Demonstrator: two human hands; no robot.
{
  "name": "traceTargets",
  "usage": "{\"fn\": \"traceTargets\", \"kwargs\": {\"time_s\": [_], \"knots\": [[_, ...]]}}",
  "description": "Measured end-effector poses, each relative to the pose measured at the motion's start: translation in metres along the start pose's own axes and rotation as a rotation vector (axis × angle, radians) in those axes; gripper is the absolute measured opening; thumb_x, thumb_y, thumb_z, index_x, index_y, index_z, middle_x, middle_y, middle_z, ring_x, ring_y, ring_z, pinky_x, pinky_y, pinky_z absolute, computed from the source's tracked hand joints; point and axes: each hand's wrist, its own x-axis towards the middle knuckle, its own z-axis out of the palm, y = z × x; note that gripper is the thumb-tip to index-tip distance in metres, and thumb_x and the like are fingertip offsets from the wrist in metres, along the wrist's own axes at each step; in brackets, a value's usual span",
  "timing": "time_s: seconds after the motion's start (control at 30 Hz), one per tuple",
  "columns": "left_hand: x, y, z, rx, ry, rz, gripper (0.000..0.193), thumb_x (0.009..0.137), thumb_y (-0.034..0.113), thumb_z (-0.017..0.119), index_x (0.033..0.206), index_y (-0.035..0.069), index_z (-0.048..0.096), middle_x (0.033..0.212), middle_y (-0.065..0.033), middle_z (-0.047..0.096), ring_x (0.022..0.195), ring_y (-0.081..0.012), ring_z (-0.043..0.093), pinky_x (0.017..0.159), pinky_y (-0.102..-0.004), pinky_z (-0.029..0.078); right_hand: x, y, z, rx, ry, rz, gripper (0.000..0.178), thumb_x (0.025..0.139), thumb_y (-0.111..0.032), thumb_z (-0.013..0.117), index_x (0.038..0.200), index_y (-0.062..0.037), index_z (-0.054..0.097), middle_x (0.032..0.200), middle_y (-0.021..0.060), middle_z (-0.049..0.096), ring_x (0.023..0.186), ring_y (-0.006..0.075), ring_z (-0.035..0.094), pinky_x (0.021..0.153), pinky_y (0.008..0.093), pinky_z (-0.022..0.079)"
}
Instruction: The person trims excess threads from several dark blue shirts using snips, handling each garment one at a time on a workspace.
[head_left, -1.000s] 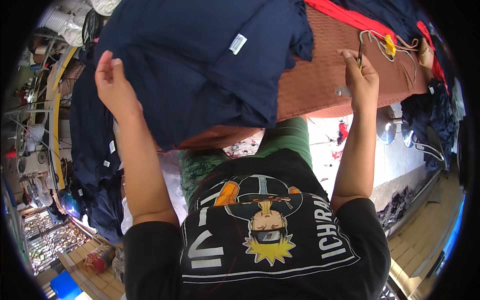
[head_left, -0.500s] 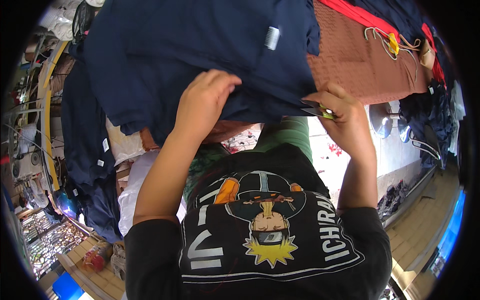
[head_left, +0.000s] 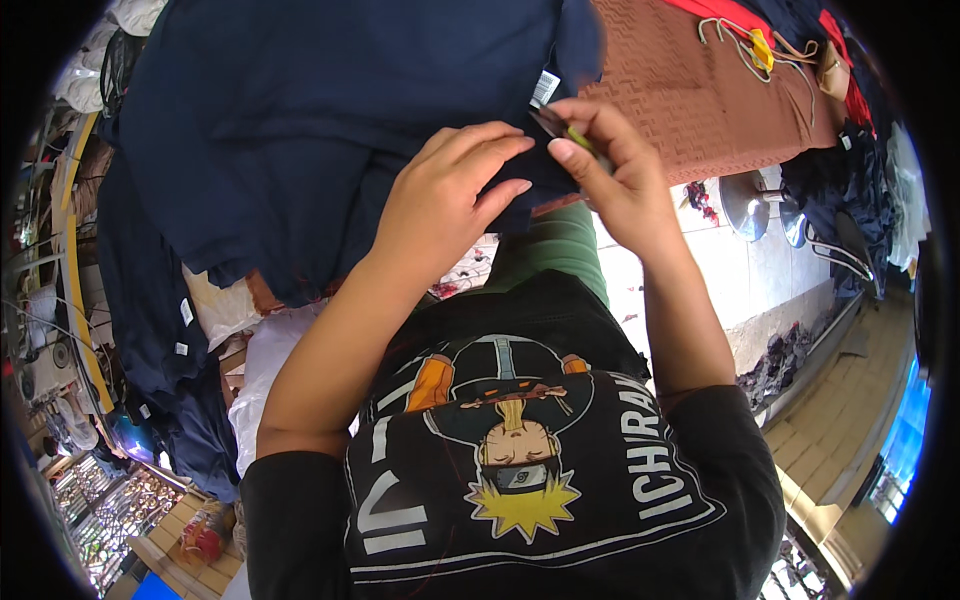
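A navy blue garment (head_left: 300,110) lies spread in front of me, with a small white label (head_left: 544,89) near its right side. My right hand (head_left: 625,165) holds small thread snips (head_left: 578,138) with a yellow-green handle. Their dark blades point up and left, just below the label, slightly blurred. Over the garment, left of the snips, is my left hand (head_left: 445,185). Its fingers stretch toward the right with the thumb apart from them, and I see nothing between them.
A brown textured cloth (head_left: 680,90) covers the surface at the right, bearing pale cords with a yellow piece (head_left: 762,50) and a tan object (head_left: 832,72). More navy garments (head_left: 150,270) hang at the left beside white plastic (head_left: 270,370). A metal stand (head_left: 745,207) is at the right.
My right hand has moved up and left with the snips, from the garment's lower edge to near the label. My left hand has shifted right, its thumb now apart. The garment's right part has shifted left.
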Motion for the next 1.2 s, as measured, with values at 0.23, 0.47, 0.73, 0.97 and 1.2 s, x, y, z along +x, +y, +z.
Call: {"fn": "traceTargets", "kwargs": {"time_s": [0.23, 0.47, 0.73, 0.97, 1.2], "knots": [[-0.011, -0.016, 0.024, -0.015, 0.005, -0.169, 0.038, 0.076, 0.02, 0.078, 0.11, 0.006, 0.068, 0.115, -0.0059, 0.063, 0.097, -0.0231, 0.063, 0.084, -0.0322, 0.051, -0.01, 0.013, -0.004, 0.293, -0.027, 0.373, 0.028, 0.094, -0.016, 0.063, 0.116, 0.0012, 0.059, 0.091, 0.0034, 0.067, 0.069, 0.0058, 0.054, 0.06, 0.0198, 0.044], [-0.009, -0.021, 0.04, 0.062, 0.137, -0.169, 0.024, 0.079, 0.012, 0.075, 0.102, 0.004, 0.072, 0.109, -0.0069, 0.067, 0.089, -0.0186, 0.067, 0.077, -0.0287, 0.053, -0.014, 0.014, 0.004, 0.162, -0.015, 0.284, 0.022, 0.089, -0.008, 0.067, 0.109, 0.0004, 0.062, 0.09, 0.0052, 0.068, 0.075, 0.0084, 0.058, 0.067, 0.0223, 0.048], [0.003, -0.014, 0.026, -0.281, 0.086, -0.519, 0.017, 0.089, 0.016, 0.067, 0.098, 0.002, 0.071, 0.091, -0.0069, 0.073, 0.084, -0.0115, 0.067, 0.078, -0.0257, 0.051, -0.015, 0.017, 0.0, 0.052, -0.077, 0.29, 0.016, 0.087, -0.008, 0.068, 0.102, -0.0026, 0.066, 0.089, 0.0081, 0.07, 0.08, 0.0138, 0.064, 0.072, 0.0292, 0.05], [0.002, -0.012, 0.027, -0.292, 0.095, -0.543, 0.016, 0.092, 0.016, 0.064, 0.096, 0.001, 0.069, 0.089, -0.0058, 0.072, 0.083, -0.0116, 0.066, 0.077, -0.0255, 0.05, -0.011, 0.005, 0.003, -0.161, -0.125, 0.158, 0.019, 0.085, -0.011, 0.07, 0.102, -0.0029, 0.066, 0.088, 0.0124, 0.07, 0.076, 0.0236, 0.067, 0.069, 0.0327, 0.051], [0.024, 0.011, -0.081, 0.183, -1.016, -0.431, 0.024, 0.083, 0.025, 0.071, 0.087, 0.001, 0.071, 0.085, -0.0116, 0.069, 0.071, -0.0213, 0.066, 0.065, -0.0299, 0.05, -0.006, 0.001, -0.014, -0.359, 0.009, 0.112, 0.018, 0.085, -0.011, 0.07, 0.1, -0.0031, 0.065, 0.083, 0.0135, 0.069, 0.074, 0.0245, 0.067, 0.068, 0.0334, 0.051]]}}
